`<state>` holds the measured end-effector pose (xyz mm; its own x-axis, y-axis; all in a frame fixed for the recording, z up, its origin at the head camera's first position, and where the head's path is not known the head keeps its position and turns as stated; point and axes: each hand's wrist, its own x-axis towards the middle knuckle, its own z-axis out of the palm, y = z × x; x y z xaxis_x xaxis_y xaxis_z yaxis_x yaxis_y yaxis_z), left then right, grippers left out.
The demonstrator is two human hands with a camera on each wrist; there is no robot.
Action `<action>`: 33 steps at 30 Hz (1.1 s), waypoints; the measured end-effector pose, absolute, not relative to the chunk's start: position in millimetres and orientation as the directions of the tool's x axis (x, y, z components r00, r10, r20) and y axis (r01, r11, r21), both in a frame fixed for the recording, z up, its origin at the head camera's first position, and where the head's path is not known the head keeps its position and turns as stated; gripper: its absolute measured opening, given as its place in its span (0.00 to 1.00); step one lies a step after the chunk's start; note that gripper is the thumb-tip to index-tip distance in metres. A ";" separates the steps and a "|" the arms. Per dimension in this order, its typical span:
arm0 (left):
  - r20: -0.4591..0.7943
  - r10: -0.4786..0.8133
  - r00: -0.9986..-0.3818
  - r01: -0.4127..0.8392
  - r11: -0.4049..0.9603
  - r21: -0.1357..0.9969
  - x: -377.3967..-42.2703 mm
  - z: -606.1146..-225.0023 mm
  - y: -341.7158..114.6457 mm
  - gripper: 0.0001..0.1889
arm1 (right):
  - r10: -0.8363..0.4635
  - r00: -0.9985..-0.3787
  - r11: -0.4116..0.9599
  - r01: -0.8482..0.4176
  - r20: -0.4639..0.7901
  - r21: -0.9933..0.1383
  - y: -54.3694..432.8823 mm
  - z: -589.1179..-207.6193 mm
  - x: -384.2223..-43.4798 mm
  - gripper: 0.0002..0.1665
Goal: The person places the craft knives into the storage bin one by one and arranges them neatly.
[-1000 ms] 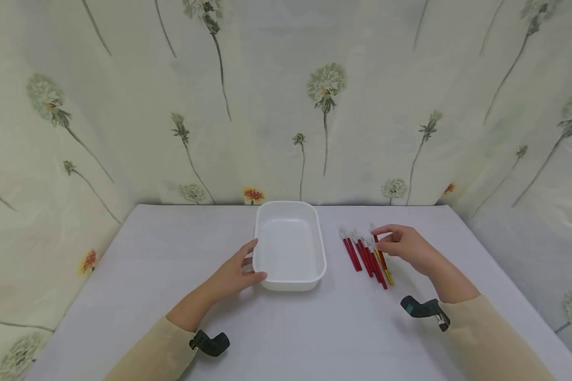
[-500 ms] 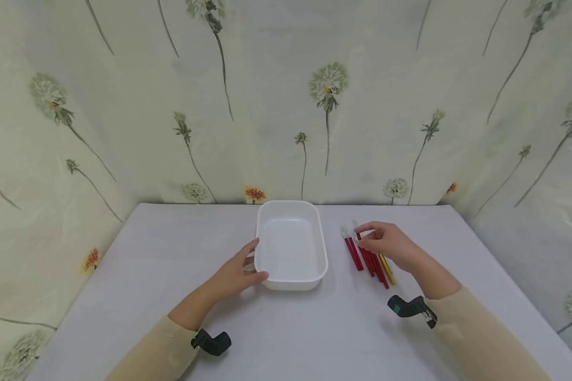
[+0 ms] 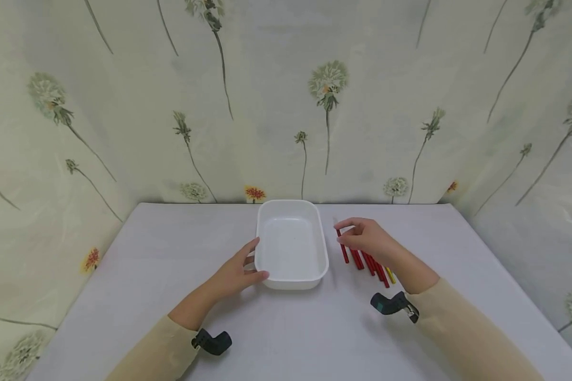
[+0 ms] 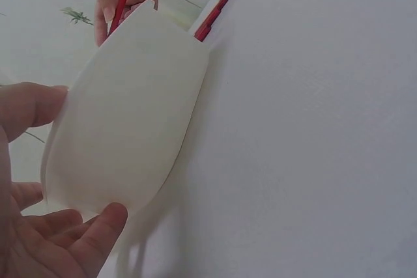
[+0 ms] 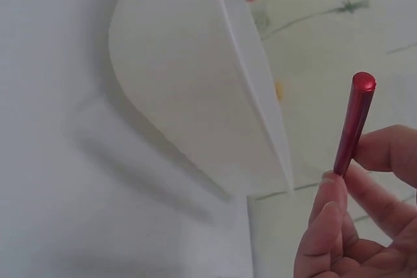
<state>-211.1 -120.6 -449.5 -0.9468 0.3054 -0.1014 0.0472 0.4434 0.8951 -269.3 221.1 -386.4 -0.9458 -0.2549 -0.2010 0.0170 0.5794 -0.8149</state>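
In the head view a white rectangular plastic tray (image 3: pixel 291 248) sits at mid-table, with my left hand (image 3: pixel 231 272) holding its near left corner. The left wrist view shows the fingers and thumb of that hand spread around the tray's wall (image 4: pixel 130 115). Just right of the tray, my right hand (image 3: pixel 367 238) pinches a slim red pen-like stick (image 3: pixel 344 253) between thumb and fingertips. Its glossy round end (image 5: pixel 363 83) points at the right wrist camera. Several more red sticks (image 3: pixel 371 263) and a yellow one (image 3: pixel 390 274) lie under and beside the right hand, partly hidden by it.
A pale table top (image 3: pixel 286 333) carries everything. Behind it hangs a cloth backdrop (image 3: pixel 267 106) printed with dandelions, which also closes off both sides. The tray's raised rim (image 3: pixel 325 241) stands between the two hands.
My right hand has moved left from the group of sticks toward the tray, carrying one red stick clear of the others. My left hand and the tray have stayed in place.
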 end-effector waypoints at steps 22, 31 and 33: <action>-0.093 0.304 -0.948 0.048 0.426 0.903 -211.4 -449.7 -121.2 0.48 | -0.281 -0.936 0.519 0.038 -0.213 -0.854 158.3 -385.2 -282.0 0.24; -0.104 0.301 -0.948 0.032 0.415 0.909 -211.5 -449.7 -121.2 0.49 | -0.266 -0.936 0.495 0.072 -0.229 -0.866 134.9 -383.7 -285.0 0.23; -0.111 0.301 -0.947 0.026 0.418 0.908 -211.6 -450.1 -121.2 0.49 | -0.267 -0.935 0.490 0.075 -0.232 -0.869 130.1 -385.0 -286.3 0.23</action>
<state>-211.6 -121.2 -450.1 -0.9470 0.3013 -0.1112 0.0264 0.4180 0.9081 -286.3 130.1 -385.0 -0.9354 -0.2674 -0.2315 0.0750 0.4898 -0.8686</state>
